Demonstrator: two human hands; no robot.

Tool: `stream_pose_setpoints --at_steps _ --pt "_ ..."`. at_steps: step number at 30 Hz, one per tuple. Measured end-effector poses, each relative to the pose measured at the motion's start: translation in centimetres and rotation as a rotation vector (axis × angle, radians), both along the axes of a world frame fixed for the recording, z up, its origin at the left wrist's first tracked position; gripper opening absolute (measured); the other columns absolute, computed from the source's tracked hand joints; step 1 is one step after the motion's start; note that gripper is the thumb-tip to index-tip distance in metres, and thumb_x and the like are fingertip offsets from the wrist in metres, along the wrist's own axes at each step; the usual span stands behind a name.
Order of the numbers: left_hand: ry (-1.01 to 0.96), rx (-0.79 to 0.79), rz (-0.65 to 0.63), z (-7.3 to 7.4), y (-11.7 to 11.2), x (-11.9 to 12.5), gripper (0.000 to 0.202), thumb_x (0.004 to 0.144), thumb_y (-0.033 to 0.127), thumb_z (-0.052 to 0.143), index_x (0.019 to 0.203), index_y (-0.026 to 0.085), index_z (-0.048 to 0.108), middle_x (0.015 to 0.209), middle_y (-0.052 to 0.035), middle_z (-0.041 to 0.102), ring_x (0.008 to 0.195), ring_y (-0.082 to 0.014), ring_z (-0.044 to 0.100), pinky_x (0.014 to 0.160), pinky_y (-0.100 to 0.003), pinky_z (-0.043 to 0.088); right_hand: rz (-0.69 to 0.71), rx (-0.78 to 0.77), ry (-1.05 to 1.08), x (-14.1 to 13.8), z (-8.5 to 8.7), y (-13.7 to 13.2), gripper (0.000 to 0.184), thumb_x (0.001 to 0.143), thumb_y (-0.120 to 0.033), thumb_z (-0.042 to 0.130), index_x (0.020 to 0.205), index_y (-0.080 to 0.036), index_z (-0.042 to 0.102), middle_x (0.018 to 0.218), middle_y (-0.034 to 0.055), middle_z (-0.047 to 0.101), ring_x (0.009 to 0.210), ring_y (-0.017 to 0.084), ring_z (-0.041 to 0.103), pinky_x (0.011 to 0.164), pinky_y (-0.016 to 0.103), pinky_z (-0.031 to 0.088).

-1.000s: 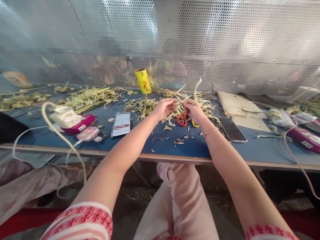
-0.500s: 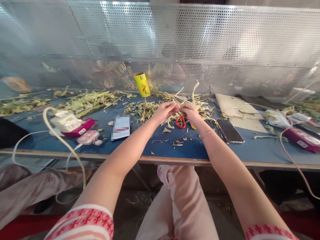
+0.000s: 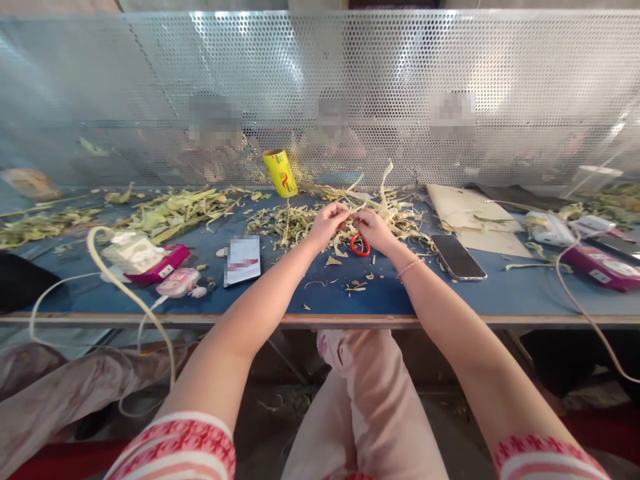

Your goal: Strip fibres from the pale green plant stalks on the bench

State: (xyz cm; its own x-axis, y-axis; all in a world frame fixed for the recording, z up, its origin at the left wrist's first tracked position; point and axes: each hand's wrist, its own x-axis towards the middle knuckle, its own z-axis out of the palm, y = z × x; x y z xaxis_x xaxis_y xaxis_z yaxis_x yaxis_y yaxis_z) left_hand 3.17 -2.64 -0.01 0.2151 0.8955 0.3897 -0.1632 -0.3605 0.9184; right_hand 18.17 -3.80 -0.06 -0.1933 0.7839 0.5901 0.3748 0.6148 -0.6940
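Both my hands meet over the middle of the blue table (image 3: 440, 297). My left hand (image 3: 327, 223) and my right hand (image 3: 373, 229) pinch the same pale dried leaf strip (image 3: 383, 190), which curls up and away from my fingers. Under my right hand lie scissors with a red handle (image 3: 358, 245). A heap of dried strips and scraps (image 3: 300, 217) spreads just beyond my hands. A yellow roll (image 3: 280, 173) stands on a thin stick behind my left hand.
A dark phone (image 3: 457, 257) lies right of my hands, a white card (image 3: 243, 260) to the left. Pink and white devices with cables (image 3: 150, 257) sit at far left, more devices (image 3: 600, 263) at far right. A perforated metal screen (image 3: 320, 93) closes the back; people sit behind it.
My hands have drawn slightly closer together and lower over the scissors, still working the strip. The camera has tilted a little.
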Motion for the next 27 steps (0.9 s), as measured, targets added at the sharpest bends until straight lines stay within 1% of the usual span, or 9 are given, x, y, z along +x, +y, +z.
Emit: stream_pose_setpoints --at_steps 3,5,8,10,12,14,16,21,27 --pt "0.071 0.056 0.004 -0.3 0.2 0.0 0.010 0.076 0.025 0.066 0.073 0.018 0.059 0.056 0.0043 0.051 0.053 -0.0071 0.048 0.054 -0.020 0.036 -0.028 -0.003 -0.030 0.0 0.0 0.1 0.023 0.074 -0.009 0.053 0.054 -0.020 0.050 0.065 0.0002 0.047 0.070 0.015 0.047 0.074 0.031 0.041" --pt "0.083 0.042 0.017 -0.4 0.3 0.1 0.011 0.076 0.027 0.067 0.076 0.018 0.060 0.056 0.0041 0.052 0.053 -0.0074 0.049 0.054 -0.020 0.036 -0.058 -0.008 -0.048 0.0 -0.1 0.2 0.022 0.073 -0.011 0.054 0.053 -0.019 0.050 0.063 -0.0004 0.046 0.067 0.015 0.046 0.072 0.030 0.040" --pt "0.036 -0.017 0.059 -0.4 0.2 0.4 0.012 0.077 0.027 0.067 0.076 0.018 0.060 0.055 0.0045 0.051 0.051 -0.0068 0.048 0.052 -0.019 0.036 -0.060 -0.018 -0.037 -0.1 -0.4 0.3 0.012 0.072 -0.013 0.056 0.061 -0.020 0.056 0.061 -0.0016 0.049 0.064 0.013 0.047 0.069 0.029 0.040" --pt "0.002 -0.052 0.098 -0.2 0.0 0.6 0.013 0.077 0.025 0.067 0.072 0.017 0.058 0.053 0.0049 0.050 0.048 -0.0059 0.046 0.052 -0.019 0.036 -0.033 -0.054 0.045 -0.3 -0.5 0.3 0.006 0.070 -0.014 0.056 0.071 -0.020 0.058 0.064 -0.0021 0.054 0.063 0.013 0.049 0.067 0.028 0.041" --pt "-0.020 -0.100 0.145 0.1 -0.2 0.8 0.015 0.077 0.022 0.067 0.067 0.016 0.057 0.051 0.0052 0.049 0.047 -0.0054 0.046 0.052 -0.019 0.038 -0.001 -0.075 0.141 -0.5 -0.6 0.0 0.012 0.069 -0.015 0.057 0.080 -0.020 0.056 0.070 -0.0016 0.058 0.064 0.013 0.053 0.066 0.028 0.042" --pt "-0.025 -0.140 0.187 0.2 -0.4 0.8 0.014 0.075 0.020 0.067 0.066 0.015 0.058 0.051 0.0051 0.049 0.046 -0.0054 0.047 0.052 -0.019 0.040 0.004 -0.050 0.156 -0.7 -0.4 -0.3 0.014 0.070 -0.014 0.057 0.082 -0.020 0.054 0.074 -0.0005 0.060 0.066 0.013 0.054 0.067 0.028 0.042" --pt "-0.003 -0.137 0.205 0.1 -0.4 0.8 0.011 0.074 0.018 0.066 0.066 0.014 0.060 0.053 0.0044 0.052 0.047 -0.0055 0.048 0.053 -0.019 0.042 -0.026 0.015 0.083 -0.6 -0.2 -0.6 0.010 0.071 -0.013 0.056 0.077 -0.020 0.055 0.074 0.0006 0.060 0.067 0.014 0.053 0.069 0.029 0.042" --pt "0.086 -0.049 0.136 -0.2 -0.2 0.7 0.006 0.073 0.019 0.063 0.070 0.014 0.065 0.060 0.0019 0.058 0.054 -0.0073 0.053 0.059 -0.021 0.046 -0.098 0.141 0.021 -0.1 0.3 -0.6 0.008 0.074 -0.013 0.059 0.074 -0.021 0.061 0.077 0.0030 0.061 0.076 0.017 0.053 0.075 0.032 0.043" --pt "0.171 0.051 0.090 0.1 -0.8 0.8 0.002 0.070 0.015 0.064 0.072 0.015 0.064 0.058 0.0024 0.055 0.058 -0.0093 0.053 0.063 -0.023 0.047 -0.127 0.017 0.133 0.4 0.2 0.4 0.002 0.074 -0.016 0.062 0.074 -0.018 0.062 0.076 0.0022 0.061 0.076 0.015 0.054 0.079 0.031 0.043"
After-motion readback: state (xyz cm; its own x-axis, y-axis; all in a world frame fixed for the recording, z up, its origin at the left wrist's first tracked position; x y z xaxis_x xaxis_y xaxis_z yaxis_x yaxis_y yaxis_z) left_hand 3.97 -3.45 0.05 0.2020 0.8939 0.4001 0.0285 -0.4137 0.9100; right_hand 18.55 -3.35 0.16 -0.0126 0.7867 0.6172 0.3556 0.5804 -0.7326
